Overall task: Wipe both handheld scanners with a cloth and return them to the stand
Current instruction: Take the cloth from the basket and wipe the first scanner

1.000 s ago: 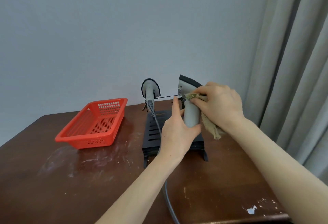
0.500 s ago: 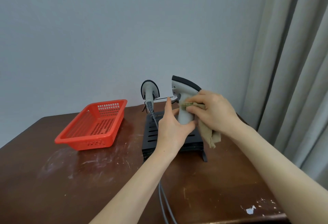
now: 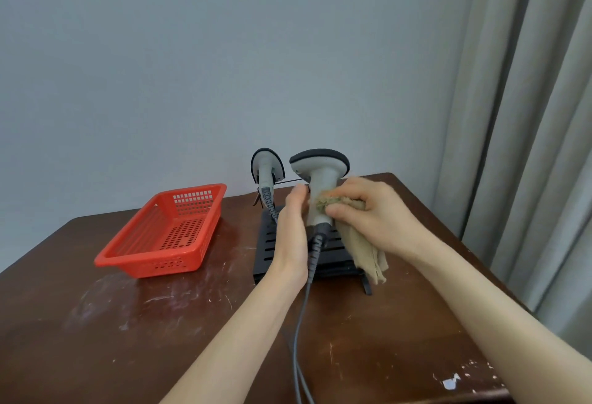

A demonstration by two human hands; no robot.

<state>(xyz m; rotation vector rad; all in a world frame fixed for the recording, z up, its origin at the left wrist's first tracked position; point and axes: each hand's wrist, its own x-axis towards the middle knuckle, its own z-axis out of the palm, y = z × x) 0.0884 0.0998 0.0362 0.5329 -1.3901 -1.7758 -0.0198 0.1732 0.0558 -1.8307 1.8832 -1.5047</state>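
Head view, items listed from the nearest edge to the far wall.

1. Table [image 3: 96,339]: dark brown wood, scuffed with pale smears. White chipped patch [image 3: 451,383] at the near right corner.
2. Cables [image 3: 299,339]: two grey leads running from the near edge up toward the stand.
3. Left hand [image 3: 293,237]: seen edge-on, laid against the left side of the held scanner's handle, one digit pointing straight up. The remaining fingers are hidden behind the handle, so it cannot be told whether they wrap it.
4. Right hand [image 3: 374,214]: fingers curled round the cloth, pressing it against the right side of the same handle.
5. Cloth [image 3: 362,250]: beige, bunched under the right fingers, its loose end hanging down over the stand's right edge.
6. Held scanner [image 3: 322,176]: grey body with a dark head rim, upright, head uppermost, raised between both hands above the stand; black strain relief and cable hanging from the handle base.
7. Stand [image 3: 267,243]: black, slotted, sloping, on the table just behind the hands, with a thin dark rail [image 3: 288,181] across its back.
8. Second scanner [image 3: 267,166]: same type, upright at the stand's back left, just beside the held one.
9. Basket [image 3: 150,256]: red perforated plastic, left of the stand, apart from it.
10. Wall [image 3: 224,51]: plain grey-blue. Curtain [image 3: 528,115]: grey, pleated, at right.
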